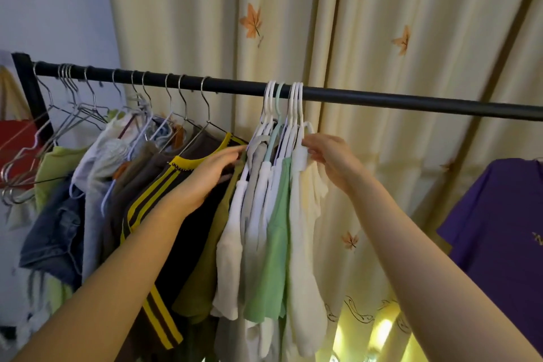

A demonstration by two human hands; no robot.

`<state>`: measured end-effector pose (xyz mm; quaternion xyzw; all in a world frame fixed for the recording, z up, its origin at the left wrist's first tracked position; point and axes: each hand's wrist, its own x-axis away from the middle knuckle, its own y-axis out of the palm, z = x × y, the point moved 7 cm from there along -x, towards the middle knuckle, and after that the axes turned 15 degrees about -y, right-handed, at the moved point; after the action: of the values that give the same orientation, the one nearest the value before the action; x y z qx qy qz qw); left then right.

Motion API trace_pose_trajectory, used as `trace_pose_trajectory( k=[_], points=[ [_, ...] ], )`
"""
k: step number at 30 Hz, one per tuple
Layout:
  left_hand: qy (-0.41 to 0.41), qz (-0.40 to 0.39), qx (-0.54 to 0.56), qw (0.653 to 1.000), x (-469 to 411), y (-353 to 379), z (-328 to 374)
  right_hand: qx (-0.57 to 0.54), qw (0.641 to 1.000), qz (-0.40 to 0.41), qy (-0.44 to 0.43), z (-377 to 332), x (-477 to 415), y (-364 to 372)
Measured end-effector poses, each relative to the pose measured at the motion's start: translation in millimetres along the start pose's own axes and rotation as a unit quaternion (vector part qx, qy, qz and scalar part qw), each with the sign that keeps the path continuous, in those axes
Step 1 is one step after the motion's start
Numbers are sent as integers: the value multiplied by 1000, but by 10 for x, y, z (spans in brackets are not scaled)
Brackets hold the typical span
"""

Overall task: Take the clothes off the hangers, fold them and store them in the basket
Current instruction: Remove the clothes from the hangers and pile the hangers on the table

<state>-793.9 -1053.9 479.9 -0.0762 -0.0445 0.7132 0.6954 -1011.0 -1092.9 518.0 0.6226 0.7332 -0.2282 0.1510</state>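
While both arms reach up and forward toward the black rail (382,97), the left hand (216,173) lies flat with its fingers straight, palm against the dark clothes and fingertips at the edge of the pale tops. The right hand (332,159) sits a little higher, its thumb and fingers pinching the strap of the cream top (305,244) where it rests on the shoulder of the outermost of the white hangers (295,103).

Between the two hands hangs a tight bunch of small tops, white and grey, then a green top (276,244), with the cream one nearest the right hand. Under the left hand and wrist hangs a brown top with yellow stripes (152,194). Further out on that side the rail carries more clothes on wire hangers (182,97), some of them bare. Well beyond the right hand's outer side hangs a purple T-shirt (499,214). Behind both hands falls a cream curtain (382,9) printed with leaves.
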Motion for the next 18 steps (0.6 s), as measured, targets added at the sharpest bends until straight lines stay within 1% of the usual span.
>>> trace_pose_trajectory(
  k=[1, 3, 5, 6, 9, 13, 16, 18],
  points=[
    [-2, 9, 18, 1000, -28, -15, 29, -10, 1000, 13, 21, 2, -26, -2],
    [0, 9, 44, 999, -91, 36, 110, -49, 997, -14, 57, -8, -75, 125],
    [8, 11, 41, 999, -151, 121, 186, -96, 991, -39, 80, -32, -123, 284],
    [11, 20, 34, 999, -178, 149, 209, -102, 990, -40, 89, -38, -149, 340],
    [32, 39, 23, 998, -230, 181, 225, -33, 995, -23, 90, -30, -211, 398],
    [40, 25, 22, 999, -301, 166, 173, -12, 995, -5, 102, 50, -258, 393],
    [68, -8, 18, 997, -333, 179, 173, 14, 992, -21, 121, 83, -281, 367],
    [62, -25, 13, 998, -365, 206, 136, 37, 989, -34, 141, 93, -297, 330]
  ],
)
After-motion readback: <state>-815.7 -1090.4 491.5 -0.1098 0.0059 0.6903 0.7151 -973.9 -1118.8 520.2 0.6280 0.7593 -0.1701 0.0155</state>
